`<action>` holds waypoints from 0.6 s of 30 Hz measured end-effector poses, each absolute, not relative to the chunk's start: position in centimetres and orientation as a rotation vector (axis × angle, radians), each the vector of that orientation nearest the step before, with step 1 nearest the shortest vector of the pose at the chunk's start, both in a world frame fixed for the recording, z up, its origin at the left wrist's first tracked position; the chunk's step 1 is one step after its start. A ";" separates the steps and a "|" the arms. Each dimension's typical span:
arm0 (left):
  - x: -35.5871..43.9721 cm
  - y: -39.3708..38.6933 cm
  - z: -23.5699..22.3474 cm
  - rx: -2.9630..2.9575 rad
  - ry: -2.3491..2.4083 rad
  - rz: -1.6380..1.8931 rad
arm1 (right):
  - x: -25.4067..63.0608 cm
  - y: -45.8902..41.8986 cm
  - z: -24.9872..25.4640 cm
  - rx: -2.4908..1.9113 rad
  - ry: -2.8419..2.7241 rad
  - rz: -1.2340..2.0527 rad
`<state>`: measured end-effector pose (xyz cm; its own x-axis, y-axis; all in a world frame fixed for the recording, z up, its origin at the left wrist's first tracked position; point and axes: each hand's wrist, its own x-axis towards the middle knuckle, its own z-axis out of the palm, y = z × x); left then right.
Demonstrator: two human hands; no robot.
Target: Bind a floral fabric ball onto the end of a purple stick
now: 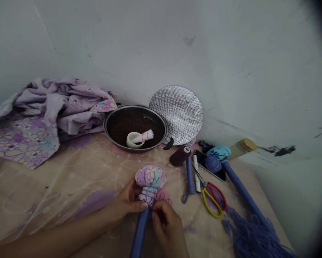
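Observation:
A stuffed ball of purple floral fabric (150, 176) sits on top of a blue stick (139, 233), with a gathered neck below it. My left hand (127, 205) is closed around the neck, thumb across the front. My right hand (165, 224) is closed in a pinch just below the neck, beside the stick; what it pinches is too small to make out.
A dark pan (135, 126) of brown grains holds a white cup and roll. A silver disc (178, 111) leans on the wall. Floral cloth (42, 118) is heaped at left. Thread spool (179, 156), scissors (213, 199), a second blue stick (244, 195) and blue yarn lie at right.

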<state>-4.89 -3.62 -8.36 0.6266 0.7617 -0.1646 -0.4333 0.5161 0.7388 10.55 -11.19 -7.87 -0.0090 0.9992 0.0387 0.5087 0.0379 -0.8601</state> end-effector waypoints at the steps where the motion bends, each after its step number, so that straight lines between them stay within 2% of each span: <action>1: -4.9 -3.7 -8.3 0.723 0.530 0.766 | 10.5 -11.2 -7.8 -1.556 -1.610 0.878; 18: -5.1 -4.7 -7.0 0.787 0.571 0.759 | 10.1 -11.3 -7.8 -1.581 -1.545 0.935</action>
<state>-5.08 -4.74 -6.98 0.6034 0.7783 -0.1738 -0.3833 0.4741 0.7926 10.13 -11.32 -7.83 0.0161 0.9998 -0.0111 0.4737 -0.0174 -0.8805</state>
